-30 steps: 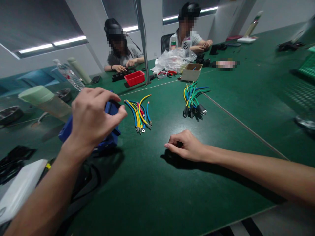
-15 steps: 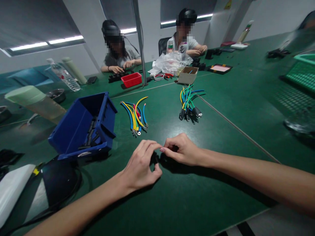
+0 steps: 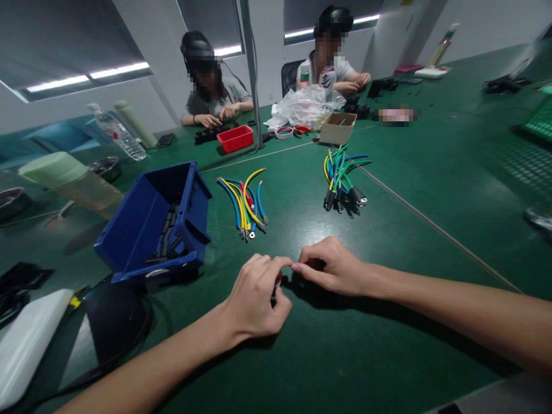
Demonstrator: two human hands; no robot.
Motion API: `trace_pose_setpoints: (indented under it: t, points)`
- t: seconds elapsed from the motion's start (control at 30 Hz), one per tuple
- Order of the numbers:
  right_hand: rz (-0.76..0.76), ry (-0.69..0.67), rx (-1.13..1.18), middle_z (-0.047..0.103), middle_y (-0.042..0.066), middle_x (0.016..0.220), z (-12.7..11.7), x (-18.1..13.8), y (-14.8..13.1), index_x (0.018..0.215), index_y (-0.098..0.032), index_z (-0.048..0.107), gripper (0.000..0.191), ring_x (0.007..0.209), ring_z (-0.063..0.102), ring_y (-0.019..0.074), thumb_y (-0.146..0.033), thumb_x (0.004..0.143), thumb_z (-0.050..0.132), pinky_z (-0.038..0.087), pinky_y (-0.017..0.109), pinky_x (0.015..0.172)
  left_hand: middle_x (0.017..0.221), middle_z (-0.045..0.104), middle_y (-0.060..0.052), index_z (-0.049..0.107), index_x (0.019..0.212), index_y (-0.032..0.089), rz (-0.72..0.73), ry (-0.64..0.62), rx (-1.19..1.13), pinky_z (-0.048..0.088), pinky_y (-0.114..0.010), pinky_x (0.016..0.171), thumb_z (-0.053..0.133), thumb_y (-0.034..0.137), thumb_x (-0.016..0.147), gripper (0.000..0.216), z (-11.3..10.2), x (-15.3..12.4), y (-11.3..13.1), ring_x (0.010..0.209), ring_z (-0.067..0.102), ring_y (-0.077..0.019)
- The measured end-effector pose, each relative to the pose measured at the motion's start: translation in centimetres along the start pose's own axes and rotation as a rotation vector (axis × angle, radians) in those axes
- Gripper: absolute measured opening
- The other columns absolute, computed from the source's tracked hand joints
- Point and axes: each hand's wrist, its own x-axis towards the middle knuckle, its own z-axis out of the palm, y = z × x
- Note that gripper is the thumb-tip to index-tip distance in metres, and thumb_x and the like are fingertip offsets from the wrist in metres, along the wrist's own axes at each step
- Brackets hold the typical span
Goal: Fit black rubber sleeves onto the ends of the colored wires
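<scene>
My left hand (image 3: 261,296) is curled just above the green table, thumb and fingers drawn together. A dark patch shows inside its grip; I cannot make out whether it is a thing or shadow. Facing it, my right hand (image 3: 334,265) is pinched closed, its fingertips meeting the left index finger. Whatever they pinch is hidden or too small. Beyond my hands lie two bundles: short yellow, blue and red cables (image 3: 242,201) with metal lugs, and green, blue and yellow cables (image 3: 340,172) with black sleeves. A blue bin (image 3: 146,224) left of my hands holds black tube-like pieces (image 3: 169,233).
Across the table sit two people near a red tray (image 3: 236,139), a cardboard box (image 3: 337,129) and a plastic bag (image 3: 306,106). A metal post (image 3: 254,75) rises there. Bottles stand at left; a white case (image 3: 32,351) lies front left, a green basket (image 3: 537,123) far right.
My left thumb has drawn in towards the fingers, narrowing the gap. Both hands stay together, with the right still pinched. The whole view has shifted slightly.
</scene>
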Motion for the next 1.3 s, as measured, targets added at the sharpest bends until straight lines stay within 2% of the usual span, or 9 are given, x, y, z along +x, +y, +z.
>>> trace_pose_setpoints:
  t: [0.17,0.4,0.67,0.8,1.0,1.13,1.3]
  points:
    - [-0.002,-0.006,-0.017,0.057,-0.001,0.049,-0.02,-0.10,-0.03,0.070,-0.011,0.065,0.026,0.041,0.044,0.0053,-0.026,0.089,0.058,0.029,0.018,0.044,0.074,0.055,-0.003,0.055,0.101,0.014,-0.016,0.024,-0.021,0.040,-0.034,0.065,0.052,0.010,0.068,0.034,0.11,0.25,0.11,0.071,0.047,-0.0192]
    - [0.017,-0.006,-0.007,0.055,-0.002,0.049,-0.07,-0.05,-0.15,0.069,-0.011,0.064,0.029,0.041,0.043,0.0051,-0.029,0.091,0.056,0.028,0.018,0.044,0.091,0.061,-0.008,0.055,0.100,0.015,-0.023,0.049,-0.051,0.046,-0.037,0.076,0.058,0.013,0.075,0.026,0.04,0.36,0.24,0.086,0.050,-0.0220]
    - [0.112,-0.081,-0.043,0.058,-0.001,0.052,-0.09,0.08,-0.28,0.078,-0.012,0.065,0.024,0.043,0.047,0.0069,-0.031,0.090,0.057,0.030,0.019,0.048,0.110,0.057,-0.010,0.048,0.115,0.015,-0.006,0.191,-0.091,0.049,-0.037,0.090,0.066,0.012,0.075,0.044,0.20,0.42,-0.27,0.103,0.056,-0.0212]
    - [0.140,-0.122,-0.027,0.060,0.000,0.052,-0.20,0.26,-0.54,0.084,-0.011,0.066,0.025,0.043,0.049,0.0080,-0.034,0.090,0.057,0.032,0.020,0.048,0.112,0.055,-0.010,0.047,0.117,0.017,-0.009,0.231,-0.108,0.051,-0.037,0.090,0.067,0.011,0.074,0.049,0.35,0.34,-0.41,0.105,0.057,-0.0211]
    - [0.113,-0.170,-0.046,0.062,0.001,0.056,-0.30,0.25,-0.62,0.090,-0.011,0.068,0.030,0.045,0.051,0.0093,-0.038,0.091,0.055,0.032,0.021,0.050,0.113,0.055,-0.010,0.048,0.117,0.017,0.046,0.220,-0.148,0.053,-0.033,0.089,0.070,0.011,0.074,0.049,0.52,0.25,-0.63,0.106,0.057,-0.0196]
    - [0.113,-0.164,-0.062,0.062,0.001,0.056,-0.35,0.29,-0.67,0.087,-0.011,0.067,0.030,0.046,0.050,0.0094,-0.037,0.091,0.054,0.031,0.022,0.051,0.113,0.056,-0.010,0.049,0.119,0.017,0.100,0.217,-0.156,0.052,-0.032,0.093,0.069,0.012,0.078,0.046,0.53,0.18,-0.63,0.108,0.058,-0.0188]
    - [0.105,-0.157,-0.027,0.064,0.001,0.061,-0.32,0.25,-0.73,0.088,-0.012,0.066,0.025,0.050,0.053,0.0095,-0.035,0.090,0.057,0.033,0.021,0.053,0.109,0.059,-0.009,0.051,0.116,0.017,0.144,0.257,-0.137,0.054,-0.030,0.089,0.065,0.007,0.080,0.039,0.55,0.07,-0.46,0.103,0.061,-0.0167]
